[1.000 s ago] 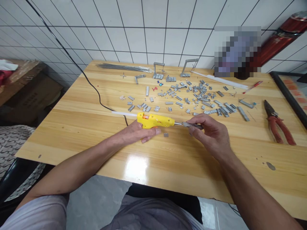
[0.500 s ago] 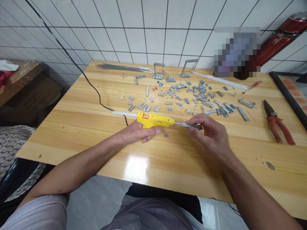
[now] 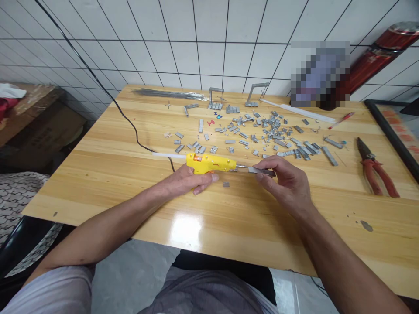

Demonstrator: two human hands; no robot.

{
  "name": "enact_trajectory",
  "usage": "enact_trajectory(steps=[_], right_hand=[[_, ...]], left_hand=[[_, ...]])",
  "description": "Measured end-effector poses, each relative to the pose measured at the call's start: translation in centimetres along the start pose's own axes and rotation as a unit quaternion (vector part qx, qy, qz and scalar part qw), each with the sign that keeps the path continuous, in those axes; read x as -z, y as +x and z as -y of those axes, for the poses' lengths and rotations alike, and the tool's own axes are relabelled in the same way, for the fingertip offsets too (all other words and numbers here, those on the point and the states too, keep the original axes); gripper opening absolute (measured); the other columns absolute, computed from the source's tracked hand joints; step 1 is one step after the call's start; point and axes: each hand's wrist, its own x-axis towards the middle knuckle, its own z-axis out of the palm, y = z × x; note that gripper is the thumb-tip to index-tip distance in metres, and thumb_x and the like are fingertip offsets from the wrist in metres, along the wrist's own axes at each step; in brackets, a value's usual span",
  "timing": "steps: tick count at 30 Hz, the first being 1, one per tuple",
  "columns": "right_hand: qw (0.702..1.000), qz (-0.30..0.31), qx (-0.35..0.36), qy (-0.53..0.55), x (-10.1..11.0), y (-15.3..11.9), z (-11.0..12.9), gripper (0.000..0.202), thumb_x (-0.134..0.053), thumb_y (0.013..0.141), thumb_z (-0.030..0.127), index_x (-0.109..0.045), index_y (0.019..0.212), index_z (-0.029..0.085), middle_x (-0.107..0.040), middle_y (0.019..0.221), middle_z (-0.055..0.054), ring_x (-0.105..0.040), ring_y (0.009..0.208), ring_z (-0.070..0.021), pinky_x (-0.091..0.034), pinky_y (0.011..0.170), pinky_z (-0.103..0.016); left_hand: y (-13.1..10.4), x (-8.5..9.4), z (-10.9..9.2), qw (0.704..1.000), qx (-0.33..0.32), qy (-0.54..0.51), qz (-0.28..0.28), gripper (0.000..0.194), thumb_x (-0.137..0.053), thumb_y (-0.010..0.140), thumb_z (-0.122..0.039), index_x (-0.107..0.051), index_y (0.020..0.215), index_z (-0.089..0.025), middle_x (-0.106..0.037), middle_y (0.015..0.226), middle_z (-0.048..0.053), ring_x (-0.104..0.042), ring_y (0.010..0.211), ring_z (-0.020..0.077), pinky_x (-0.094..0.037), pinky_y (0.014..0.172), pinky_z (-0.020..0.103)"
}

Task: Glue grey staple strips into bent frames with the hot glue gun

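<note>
My left hand [image 3: 193, 179] is closed around the handle of a yellow glue gun [image 3: 212, 164], which lies level with its metal nozzle pointing right. A white glue stick [image 3: 168, 155] sticks out of its back end. Between thumb and fingers, my right hand [image 3: 288, 181] pinches a flat grey metal strip [image 3: 258, 171]. The nozzle tip meets or nearly meets the strip's left end; I cannot tell if they touch. Below the gun, a small grey metal piece [image 3: 226, 185] lies on the wooden table [image 3: 229, 226].
Many loose grey metal pieces [image 3: 273, 126] cover the table's middle. Two small bent metal stands [image 3: 216, 98] and a bundle of thin rods [image 3: 170, 93] are at the back. Red-handled pliers [image 3: 369, 165] and a red pen [image 3: 342, 120] lie right. A black cable [image 3: 131, 124] runs left.
The view has shifted slightly. Both hands keep their holds, and the glue gun and metal strip stay almost in place, with the nozzle still at the strip's left end.
</note>
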Motion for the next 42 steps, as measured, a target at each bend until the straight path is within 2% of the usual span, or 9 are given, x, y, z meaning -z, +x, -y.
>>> enact_trajectory(steps=[10,16,30,42], right_hand=[[1.000,0.001,-0.006,-0.008,0.0,0.0,0.2,0.010,-0.071,0.092,0.021,-0.075,0.096,0.029,-0.067,0.085,-0.001,-0.060,0.080,-0.0185,-0.047,0.073,-0.036],[1.000,0.004,-0.003,-0.004,0.0,0.1,0.3,0.011,-0.071,0.092,0.020,-0.075,0.096,0.029,-0.068,0.085,-0.001,-0.058,0.078,-0.0177,-0.046,0.071,-0.035],[1.000,-0.001,-0.030,-0.009,0.0,-0.1,0.3,0.005,-0.071,0.093,0.027,-0.075,0.095,0.029,-0.069,0.088,-0.002,-0.059,0.078,-0.0194,-0.049,0.073,-0.037],[1.000,0.004,-0.013,-0.010,0.1,0.0,0.3,0.007,-0.072,0.092,0.023,-0.075,0.095,0.029,-0.068,0.086,-0.002,-0.059,0.079,-0.0190,-0.048,0.073,-0.037]], left_hand=[[-0.1,-0.2,-0.5,1.000,0.001,0.017,-0.003,0.046,-0.062,0.095,-0.041,-0.049,0.057,-0.019,-0.044,0.046,-0.006,-0.042,0.046,0.0079,-0.040,0.055,0.023],[-0.2,-0.5,-1.3,0.998,0.032,0.044,-0.019,0.043,-0.063,0.093,-0.041,-0.048,0.058,-0.019,-0.044,0.047,-0.006,-0.042,0.048,0.0085,-0.037,0.052,0.022],[-0.3,-0.5,-1.0,0.997,0.033,0.055,-0.053,0.038,-0.064,0.092,-0.044,-0.053,0.066,-0.020,-0.043,0.048,-0.007,-0.042,0.048,0.0092,-0.036,0.052,0.023],[-0.3,-0.5,-1.0,0.997,0.027,0.061,-0.042,0.038,-0.063,0.093,-0.044,-0.053,0.066,-0.020,-0.043,0.049,-0.007,-0.043,0.049,0.0095,-0.037,0.053,0.022]])
